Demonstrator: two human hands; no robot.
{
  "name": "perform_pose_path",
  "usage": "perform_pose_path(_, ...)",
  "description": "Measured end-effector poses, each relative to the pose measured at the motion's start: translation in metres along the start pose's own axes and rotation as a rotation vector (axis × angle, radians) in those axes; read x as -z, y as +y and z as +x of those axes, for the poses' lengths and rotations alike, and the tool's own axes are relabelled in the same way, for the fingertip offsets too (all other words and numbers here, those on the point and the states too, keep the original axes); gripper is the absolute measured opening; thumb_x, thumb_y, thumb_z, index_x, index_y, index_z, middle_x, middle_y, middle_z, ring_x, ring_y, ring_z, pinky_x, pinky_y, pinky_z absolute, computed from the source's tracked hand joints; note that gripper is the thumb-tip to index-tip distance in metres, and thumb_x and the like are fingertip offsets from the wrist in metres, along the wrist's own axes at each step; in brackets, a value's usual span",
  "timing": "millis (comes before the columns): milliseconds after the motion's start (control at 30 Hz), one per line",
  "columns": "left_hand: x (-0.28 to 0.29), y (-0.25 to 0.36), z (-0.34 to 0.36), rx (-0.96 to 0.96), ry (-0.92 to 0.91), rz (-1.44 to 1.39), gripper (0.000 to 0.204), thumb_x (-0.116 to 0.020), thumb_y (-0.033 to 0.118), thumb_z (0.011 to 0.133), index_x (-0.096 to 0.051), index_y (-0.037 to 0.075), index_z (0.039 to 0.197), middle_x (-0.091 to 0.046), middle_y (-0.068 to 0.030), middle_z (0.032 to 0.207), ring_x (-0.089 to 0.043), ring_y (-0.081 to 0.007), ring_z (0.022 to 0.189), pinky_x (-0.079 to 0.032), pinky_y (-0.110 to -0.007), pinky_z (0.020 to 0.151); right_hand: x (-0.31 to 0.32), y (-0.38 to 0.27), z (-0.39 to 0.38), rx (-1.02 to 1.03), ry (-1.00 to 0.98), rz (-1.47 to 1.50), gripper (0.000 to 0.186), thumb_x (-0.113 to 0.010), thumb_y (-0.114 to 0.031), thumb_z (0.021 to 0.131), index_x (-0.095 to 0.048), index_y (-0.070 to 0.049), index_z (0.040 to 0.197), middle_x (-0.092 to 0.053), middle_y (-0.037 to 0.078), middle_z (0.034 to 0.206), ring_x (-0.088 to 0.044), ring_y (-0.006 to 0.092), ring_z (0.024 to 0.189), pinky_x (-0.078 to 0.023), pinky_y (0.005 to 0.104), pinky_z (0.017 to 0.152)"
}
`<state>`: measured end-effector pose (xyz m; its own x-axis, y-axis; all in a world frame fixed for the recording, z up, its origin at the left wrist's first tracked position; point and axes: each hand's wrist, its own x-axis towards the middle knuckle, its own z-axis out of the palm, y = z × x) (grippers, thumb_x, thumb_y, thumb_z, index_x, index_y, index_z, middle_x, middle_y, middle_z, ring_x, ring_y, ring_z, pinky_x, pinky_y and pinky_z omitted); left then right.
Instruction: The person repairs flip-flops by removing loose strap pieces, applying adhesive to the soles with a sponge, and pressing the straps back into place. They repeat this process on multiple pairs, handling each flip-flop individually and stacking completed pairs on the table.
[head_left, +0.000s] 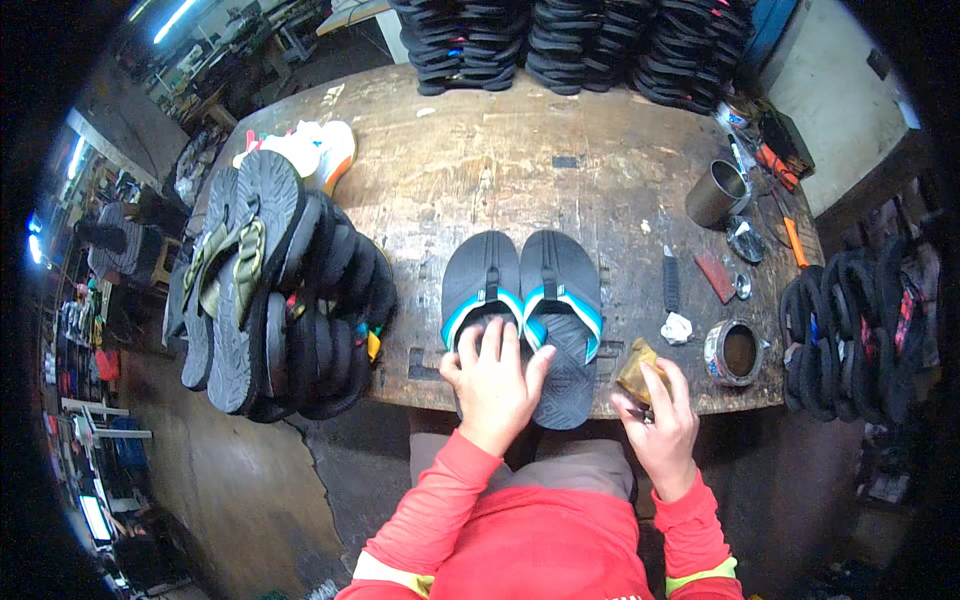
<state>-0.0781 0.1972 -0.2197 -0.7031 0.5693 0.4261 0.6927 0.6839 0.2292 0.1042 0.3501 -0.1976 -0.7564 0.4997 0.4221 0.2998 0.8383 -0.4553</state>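
Pr of blk sandals w/ blue-white trim [555, 268] = landmark: side by side on wood counter [440, 150], near its front edge, toes pointing away from person; R one's heel seems to jut past edge.

L hand [492, 372]: on L sandal of the pr, palm down, fingers a bit spread, tips up at strap, thumb out twd R sandal; can't tell if it grips or just rests. R hand [660, 415]: just R of the pr, fingers closed on crumpled yellow-brown piece [640, 372], material unclear.

L of pr: big sandal pile [325, 265], olive-strap sandals [245, 255] leaning on its outer side; white/orange shoe [338, 158] behind pile.

R of pr, nearest first: blk-handled knife [670, 280], white paper wad [676, 328], red block [714, 277], tin w/ brown inside [714, 352]. Farther R: tall metal cup [708, 200], orange-handled tool [795, 242], row of more sandals [848, 340] at counter's R end.

Well beyond pr, far edge: tall blk sandal stacks [465, 50].
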Motion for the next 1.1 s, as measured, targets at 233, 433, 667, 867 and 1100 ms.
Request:
perform_pose_path(233, -0.028, -0.015, 0.041, -0.157, 0.048, -0.274, 0.017, -0.073, 0.008, 0.086, -0.059, 0.002, 0.095, -0.057, -0.018, 0.088, -0.058, -0.0386, 0.084, -0.045, -0.05, 0.074, -0.002, 0.05, -0.005, 0.05, -0.158, -0.17, 0.08, -0.089, -0.049, 0.077, -0.06, -0.024, 0.148, -0.059, 0.018, 0.139, -0.074, 0.0401, 0.092, -0.063, 0.047, 0.07)
perform_pose_path(433, -0.063, 0.004, 0.138, -0.185, 0.279, -0.23, 0.015, -0.07, 0.008, 0.089, -0.057, 0.002, 0.093, -0.059, -0.0219, 0.088, -0.06, -0.042, 0.086, -0.048, -0.052, 0.076, -0.008, 0.067, -0.008, 0.056, -0.115, -0.075, 0.075, -0.089, -0.047, 0.078, -0.063, -0.024, 0.144, -0.062, 0.014, 0.132, -0.075, 0.036, 0.084, -0.063, 0.0438, 0.066)
perform_pose_path(667, -0.139, -0.006, 0.246, -0.173, 0.097, -0.181, 0.021, -0.072, 0.017, 0.091, -0.064, 0.0, 0.102, -0.066, -0.0211, 0.101, -0.064, -0.0405, 0.093, -0.053, -0.05, 0.083, -0.009, 0.074, -0.008, 0.125, -0.07, -0.103, 0.075, -0.089, -0.047, 0.08, -0.062, -0.023, 0.145, -0.063, 0.013, 0.122, -0.073, 0.0324, 0.073, -0.06, 0.0431, 0.057)
perform_pose_path(867, -0.104, -0.037, 0.166, -0.254, -0.095, -0.284, 0.059, -0.077, 0.038, 0.093, -0.061, 0.007, 0.141, -0.058, -0.025, 0.143, -0.051, -0.0486, 0.135, -0.045, -0.057, 0.109, -0.019, 0.062, 0.013, 0.071, -0.034, 0.154, 0.087, -0.092, -0.041, 0.079, -0.053, -0.012, 0.151, -0.066, 0.017, 0.123, -0.074, 0.0339, 0.096, -0.063, 0.0414, 0.075)
perform_pose_path(1100, -0.104, -0.072, 0.127, -0.309, -0.187, -0.301, 0.053, -0.074, 0.016, 0.094, -0.063, 0.019, 0.145, -0.056, -0.021, 0.153, -0.043, -0.0517, 0.146, -0.042, -0.054, 0.118, -0.059, 0.044, 0.081, -0.418, -0.149, 1.216, 0.081, -0.089, -0.037, 0.088, -0.048, -0.004, 0.149, -0.064, 0.009, 0.134, -0.063, 0.0169, 0.119, -0.054, 0.0346, 0.101)
